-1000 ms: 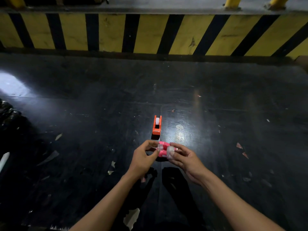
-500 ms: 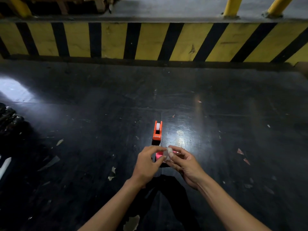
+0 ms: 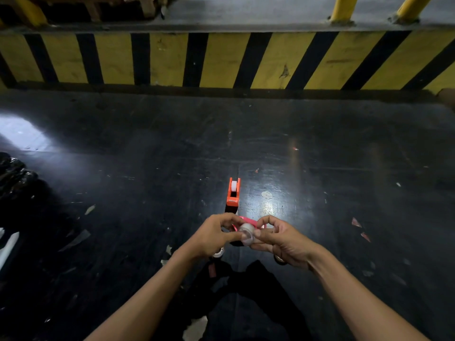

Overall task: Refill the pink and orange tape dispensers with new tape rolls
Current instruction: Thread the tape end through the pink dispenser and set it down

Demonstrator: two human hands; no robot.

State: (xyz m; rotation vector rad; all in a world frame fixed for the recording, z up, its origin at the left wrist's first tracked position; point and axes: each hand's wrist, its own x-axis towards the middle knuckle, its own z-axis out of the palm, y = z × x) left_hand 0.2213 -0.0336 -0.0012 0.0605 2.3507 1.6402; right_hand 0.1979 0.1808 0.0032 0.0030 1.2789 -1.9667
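Observation:
A clear tape roll (image 3: 247, 233) is pinched between the fingertips of my left hand (image 3: 211, 236) and my right hand (image 3: 283, 239), low over the dark floor. The pink dispenser (image 3: 249, 221) shows just behind the roll, mostly hidden by my fingers; I cannot tell whether a hand grips it. The orange dispenser (image 3: 232, 194) stands on the floor a little beyond my hands, with a white roll in its cradle. Another roll (image 3: 218, 253) lies on the floor under my left wrist.
A yellow and black striped kerb (image 3: 221, 60) runs across the far side. Crumpled black plastic (image 3: 14, 173) lies at the left edge, with a white object (image 3: 8, 247) below it. Paper scraps dot the floor. A small round thing (image 3: 279, 260) peeks out under my right hand.
The roll has come off the side of the pink dispenser and sits between both hands' fingertips, in front of it. The view has tilted down slightly.

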